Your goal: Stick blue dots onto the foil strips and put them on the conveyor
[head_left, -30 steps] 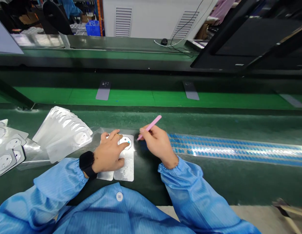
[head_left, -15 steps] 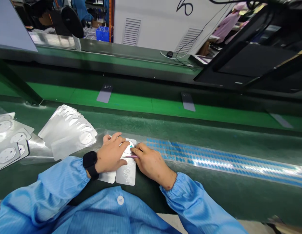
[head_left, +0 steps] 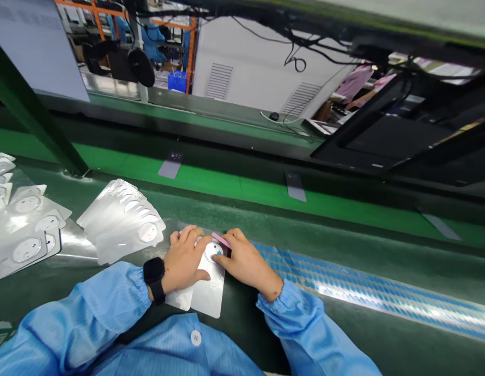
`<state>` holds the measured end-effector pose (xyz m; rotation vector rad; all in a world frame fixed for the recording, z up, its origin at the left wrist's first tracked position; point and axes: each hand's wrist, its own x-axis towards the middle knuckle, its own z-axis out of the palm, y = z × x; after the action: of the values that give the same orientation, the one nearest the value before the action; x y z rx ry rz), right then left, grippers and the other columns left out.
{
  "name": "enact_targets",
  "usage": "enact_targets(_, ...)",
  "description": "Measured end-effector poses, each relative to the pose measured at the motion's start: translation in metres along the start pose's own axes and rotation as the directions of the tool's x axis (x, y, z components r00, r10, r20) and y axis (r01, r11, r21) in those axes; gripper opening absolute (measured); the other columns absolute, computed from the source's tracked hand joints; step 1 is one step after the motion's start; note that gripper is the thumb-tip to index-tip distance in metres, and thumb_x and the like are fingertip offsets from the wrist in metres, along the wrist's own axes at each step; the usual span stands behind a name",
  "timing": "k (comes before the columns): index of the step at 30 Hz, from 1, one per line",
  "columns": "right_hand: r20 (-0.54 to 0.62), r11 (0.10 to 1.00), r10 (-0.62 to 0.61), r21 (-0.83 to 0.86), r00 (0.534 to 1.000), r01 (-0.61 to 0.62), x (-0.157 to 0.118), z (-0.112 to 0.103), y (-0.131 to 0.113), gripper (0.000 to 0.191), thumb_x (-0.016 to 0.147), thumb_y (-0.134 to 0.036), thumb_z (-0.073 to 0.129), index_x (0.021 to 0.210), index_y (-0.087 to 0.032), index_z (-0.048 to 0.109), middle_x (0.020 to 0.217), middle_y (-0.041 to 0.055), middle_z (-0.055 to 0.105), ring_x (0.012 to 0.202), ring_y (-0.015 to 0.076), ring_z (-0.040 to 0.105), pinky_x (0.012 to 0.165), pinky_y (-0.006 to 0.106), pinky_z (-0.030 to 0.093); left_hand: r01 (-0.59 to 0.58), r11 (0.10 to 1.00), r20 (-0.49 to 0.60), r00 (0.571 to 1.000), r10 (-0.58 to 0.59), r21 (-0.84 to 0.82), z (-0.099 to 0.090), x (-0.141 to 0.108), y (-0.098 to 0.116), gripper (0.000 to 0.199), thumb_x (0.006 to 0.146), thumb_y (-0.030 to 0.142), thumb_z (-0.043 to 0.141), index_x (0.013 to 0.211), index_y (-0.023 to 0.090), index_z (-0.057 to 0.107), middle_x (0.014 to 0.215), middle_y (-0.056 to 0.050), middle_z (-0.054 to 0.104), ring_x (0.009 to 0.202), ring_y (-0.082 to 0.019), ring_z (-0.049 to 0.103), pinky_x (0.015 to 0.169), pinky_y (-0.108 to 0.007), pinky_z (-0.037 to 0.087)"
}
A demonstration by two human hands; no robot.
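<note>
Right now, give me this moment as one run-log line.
left hand: pressing silver foil sheet | right hand: holding pink plastic tweezers at round white patch

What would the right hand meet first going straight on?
The round white patch on the silver sheet, just beyond the right hand's fingertips; they may already touch it, as depth is unclear.

Site: factory assembly workshop. Evidence: long green rubber-belted conveyor bench point(head_left: 242, 190), pale blue striped antistatic smock point(head_left: 172, 347), orange steel shelving upright point(head_left: 192, 52), and blue plastic crate point(head_left: 177, 82).
</note>
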<state>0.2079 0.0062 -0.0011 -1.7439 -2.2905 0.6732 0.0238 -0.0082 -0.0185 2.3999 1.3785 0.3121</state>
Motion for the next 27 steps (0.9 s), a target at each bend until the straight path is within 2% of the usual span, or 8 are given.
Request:
enact_targets(3,0.039,0.981,0.063,0.180,0.997,-0.069,0.015,-0.004,0.006,0.015,0.068,-0.019,0.065,0.080,-0.019,0.055,0.077,0.0004,0.055,0.068,0.0169,0.055,0.064,0.029,0.044,0.037,0.998,-0.133,0.990,-0.044,-0.059,0.004,-0.001,0.001,0.069,0.062,0.037,0.081,0.120,0.019,0.049,0.123,-0.015,0.051,0.121,-0.036,0.039,0.092,-0.054,0.037)
enact_targets(6,0.044,0.875,0.112,0.469,0.993,-0.119,0.053,-0.018,0.014,0.011,0.070,-0.024,0.060,0.076,-0.020,0.052,0.061,-0.0052,0.049,0.053,0.0131,0.047,0.051,0.025,0.038,0.056,0.984,-0.300,0.948,-0.105,-0.168,-0.013,0.004,-0.009,0.018,0.083,0.024,0.056,0.100,0.019,0.055,0.100,-0.008,0.060,0.102,-0.025,0.052,0.085,-0.043,0.043)
enact_targets(9,-0.101,0.763,0.209,0.639,0.973,-0.097,0.115,-0.047,0.017,0.014,0.069,-0.028,0.061,0.078,-0.018,0.054,0.059,-0.0051,0.051,0.051,0.0126,0.047,0.048,0.024,0.036,0.108,0.974,-0.416,0.890,-0.185,-0.201,-0.057,0.022,-0.035,0.015,0.091,0.025,0.040,0.086,0.021,0.053,0.081,-0.004,0.061,0.082,-0.021,0.057,0.075,-0.035,0.046)
enact_targets(14,-0.452,0.867,0.324,0.494,0.831,-0.069,0.188,-0.089,0.024,0.018,0.061,-0.023,0.070,0.076,-0.016,0.063,0.075,0.0033,0.063,0.074,0.0192,0.058,0.068,0.030,0.043,0.404,0.915,-0.504,0.788,-0.353,-0.008,-0.128,0.093,-0.099,0.020,0.086,0.020,0.043,0.103,0.018,0.054,0.094,-0.008,0.066,0.092,-0.025,0.061,0.082,-0.035,0.046)
enact_targets(17,-0.438,0.885,0.318,0.456,0.841,-0.097,0.170,-0.094,0.028,0.019,0.064,-0.030,0.069,0.075,-0.016,0.064,0.070,0.0018,0.062,0.066,0.0181,0.056,0.062,0.030,0.041,0.564,0.821,-0.392,0.777,-0.492,0.087,-0.134,0.136,-0.135,0.035,0.083,0.027,0.051,0.116,0.015,0.051,0.104,-0.012,0.066,0.101,-0.027,0.061,0.087,-0.035,0.046)
enact_targets(21,-0.321,0.864,0.304,0.489,0.897,-0.118,0.099,-0.091,0.035,0.024,0.065,-0.037,0.069,0.079,-0.017,0.066,0.051,-0.0043,0.050,0.047,0.0122,0.042,0.047,0.026,0.031,0.644,0.709,-0.209,0.764,-0.610,0.287,-0.121,0.169,-0.169,0.062,0.073,0.046,0.062,0.124,0.012,0.051,0.120,-0.022,0.060,0.109,-0.037,0.058,0.086,-0.041,0.048)
enact_targets(24,-0.241,0.712,0.356,0.696,0.903,-0.095,0.045,-0.085,0.045,0.026,0.068,-0.041,0.067,0.076,-0.017,0.066,0.056,-0.0012,0.053,0.045,0.0102,0.039,0.043,0.025,0.029,0.611,0.724,-0.140,0.786,-0.602,0.320,-0.115,0.179,-0.177,0.058,0.071,0.044,0.064,0.118,0.011,0.058,0.112,-0.022,0.064,0.103,-0.039,0.061,0.084,-0.042,0.049)
enact_targets(27,-0.274,0.556,0.409,0.831,0.870,0.000,0.008,-0.072,0.055,0.030,0.068,-0.047,0.067,0.066,-0.017,0.064,0.076,0.0065,0.063,0.053,0.0116,0.048,0.048,0.027,0.039,0.549,0.757,-0.131,0.831,-0.541,0.355,-0.117,0.183,-0.173,0.051,0.073,0.033,0.061,0.120,0.011,0.058,0.111,-0.023,0.065,0.102,-0.039,0.062,0.084,-0.044,0.049)
